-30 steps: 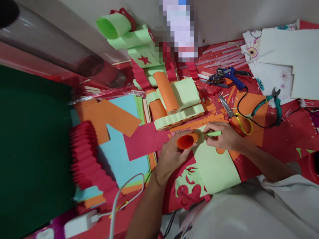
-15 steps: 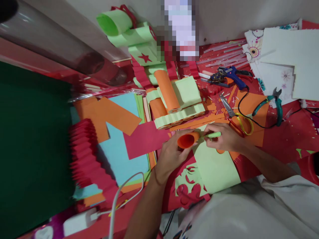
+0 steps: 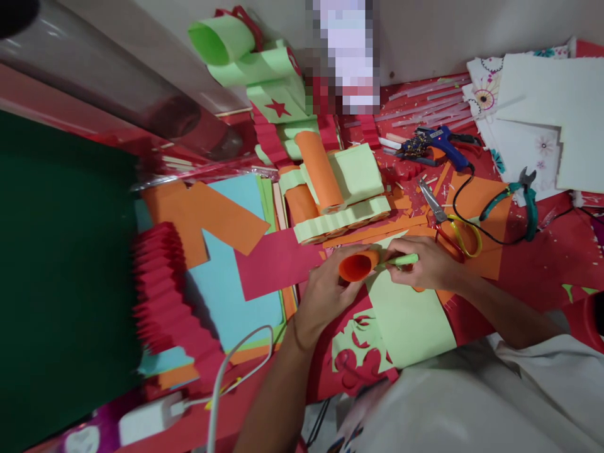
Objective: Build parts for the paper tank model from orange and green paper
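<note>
My left hand (image 3: 325, 296) grips a rolled orange paper tube (image 3: 355, 266), its open end facing left. My right hand (image 3: 427, 264) holds a thin light green strip or stick (image 3: 402, 258) against the far end of the tube. Both hands hover over a light green paper sheet (image 3: 408, 321) lying on red paper. A crimson paper strip (image 3: 278, 263) lies just left of the tube.
Yellow-handled scissors (image 3: 453, 223), a blue glue gun (image 3: 438, 143) with black cord, and teal pliers (image 3: 521, 195) lie beyond my right hand. A paper tank of orange tubes and green card (image 3: 337, 189) stands ahead. Pleated red paper (image 3: 163, 289), orange and blue sheets, a white cable (image 3: 226, 371) sit left.
Both hands stay on the orange tube with only slight finger shifts; the view has drifted a little.
</note>
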`<state>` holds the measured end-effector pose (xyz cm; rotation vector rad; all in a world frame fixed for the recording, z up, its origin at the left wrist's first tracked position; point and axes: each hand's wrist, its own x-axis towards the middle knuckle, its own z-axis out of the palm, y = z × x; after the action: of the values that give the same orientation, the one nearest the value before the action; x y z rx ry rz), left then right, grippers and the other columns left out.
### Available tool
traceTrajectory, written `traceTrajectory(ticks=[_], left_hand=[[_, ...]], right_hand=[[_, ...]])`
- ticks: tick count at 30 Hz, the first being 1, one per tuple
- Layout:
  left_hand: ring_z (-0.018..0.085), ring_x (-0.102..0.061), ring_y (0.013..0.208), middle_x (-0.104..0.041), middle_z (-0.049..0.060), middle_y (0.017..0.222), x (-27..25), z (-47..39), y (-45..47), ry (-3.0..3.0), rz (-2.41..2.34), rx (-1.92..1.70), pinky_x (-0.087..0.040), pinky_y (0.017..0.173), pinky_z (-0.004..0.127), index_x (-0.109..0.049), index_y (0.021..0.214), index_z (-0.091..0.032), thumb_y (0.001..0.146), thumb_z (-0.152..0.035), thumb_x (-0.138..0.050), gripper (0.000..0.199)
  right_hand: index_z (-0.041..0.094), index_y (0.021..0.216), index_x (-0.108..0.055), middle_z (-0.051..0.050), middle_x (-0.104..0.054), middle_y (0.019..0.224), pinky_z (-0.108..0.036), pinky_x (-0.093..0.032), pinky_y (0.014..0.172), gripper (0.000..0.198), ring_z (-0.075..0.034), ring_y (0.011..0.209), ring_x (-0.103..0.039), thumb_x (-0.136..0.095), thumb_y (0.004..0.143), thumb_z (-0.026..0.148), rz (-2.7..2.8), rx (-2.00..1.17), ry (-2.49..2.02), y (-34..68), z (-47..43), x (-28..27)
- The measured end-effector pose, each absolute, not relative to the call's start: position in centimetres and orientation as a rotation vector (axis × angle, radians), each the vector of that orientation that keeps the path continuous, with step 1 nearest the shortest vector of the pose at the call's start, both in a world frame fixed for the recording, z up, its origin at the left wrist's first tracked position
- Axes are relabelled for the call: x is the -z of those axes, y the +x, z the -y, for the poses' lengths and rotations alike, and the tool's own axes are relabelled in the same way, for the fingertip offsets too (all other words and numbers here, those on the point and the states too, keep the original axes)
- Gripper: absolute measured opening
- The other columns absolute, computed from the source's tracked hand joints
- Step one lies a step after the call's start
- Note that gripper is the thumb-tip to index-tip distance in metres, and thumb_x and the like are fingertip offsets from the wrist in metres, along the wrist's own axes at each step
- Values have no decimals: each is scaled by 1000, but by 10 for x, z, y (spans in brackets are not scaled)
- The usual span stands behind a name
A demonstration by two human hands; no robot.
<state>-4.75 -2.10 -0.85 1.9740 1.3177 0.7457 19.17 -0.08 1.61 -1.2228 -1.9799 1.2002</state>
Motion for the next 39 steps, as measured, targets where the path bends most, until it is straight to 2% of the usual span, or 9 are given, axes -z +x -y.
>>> traceTrajectory(ticks=[6,16,22,30,39], left_hand=[[28,-76,113,-79,9,120,8,20,-47,1981,-1307,-725,-63,91,38,-70,124,-23,97,-41,-68,32],[28,-77,107,-80,8,115,10,21,-47,1979,-1320,-773,-64,89,38,-71,122,-25,96,-46,-70,33],[28,-77,110,-79,9,120,10,19,-50,1998,-1299,-743,-63,95,37,-70,128,-23,95,-46,-72,40],[29,-76,112,-81,9,107,18,19,-56,2061,-1242,-679,-62,97,39,-69,131,-23,98,-40,-67,37],[29,-75,114,-78,10,126,17,20,-56,2037,-1294,-608,-62,96,38,-67,135,-24,98,-38,-66,40]], right_hand=[[23,82,-62,2,-69,78,-24,-43,67,11,-14,69,-58,-64,78,13,1971,-1190,-1250,191,1,-16],[22,85,-60,4,-65,71,-24,-44,62,5,-11,59,-56,-64,87,19,1863,-1170,-1211,206,-7,-26],[22,86,-62,5,-65,70,-22,-42,61,6,-10,59,-54,-65,85,17,1913,-1217,-1189,207,-7,-25],[21,87,-64,4,-69,77,-23,-44,66,11,-10,64,-57,-62,81,12,1969,-1220,-1155,205,-6,-22],[21,86,-64,2,-72,81,-21,-44,64,11,-10,65,-60,-63,82,11,1993,-1207,-1096,203,-6,-20]])
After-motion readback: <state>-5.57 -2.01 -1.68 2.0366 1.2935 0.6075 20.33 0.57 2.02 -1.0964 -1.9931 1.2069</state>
